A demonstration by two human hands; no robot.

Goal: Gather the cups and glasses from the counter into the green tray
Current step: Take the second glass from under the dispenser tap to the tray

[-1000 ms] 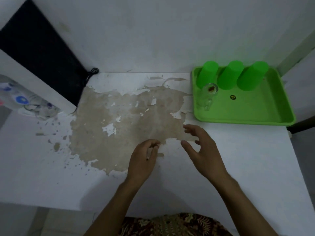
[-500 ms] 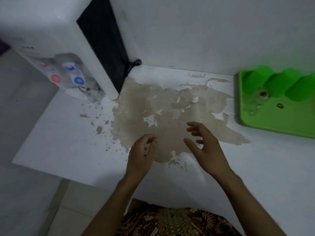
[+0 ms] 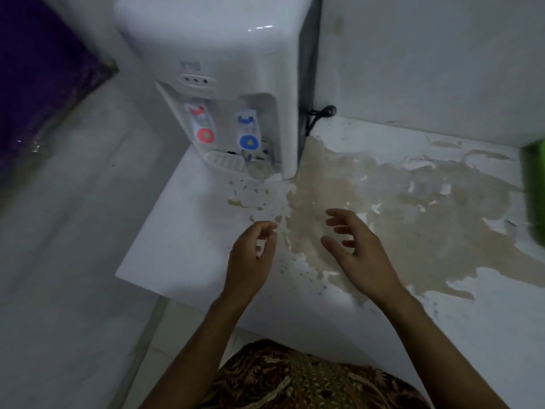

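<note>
Both my left hand [image 3: 250, 261] and right hand [image 3: 358, 255] are hovering half-open, empty; any clear, fragile glass under the white water dispenser [image 3: 236, 93] I am judging best gripped around its sides.

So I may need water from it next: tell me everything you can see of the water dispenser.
The water dispenser is a white, glossy, plastic-looking box with a dark side panel, standing upright at the counter's back left corner against the wall. Its front recess holds two taps, red on the left and blue on the right, above a slotted white drip tray. Three small indicator dots sit above them. A black cable coils behind it. Neither hand touches it.
</note>
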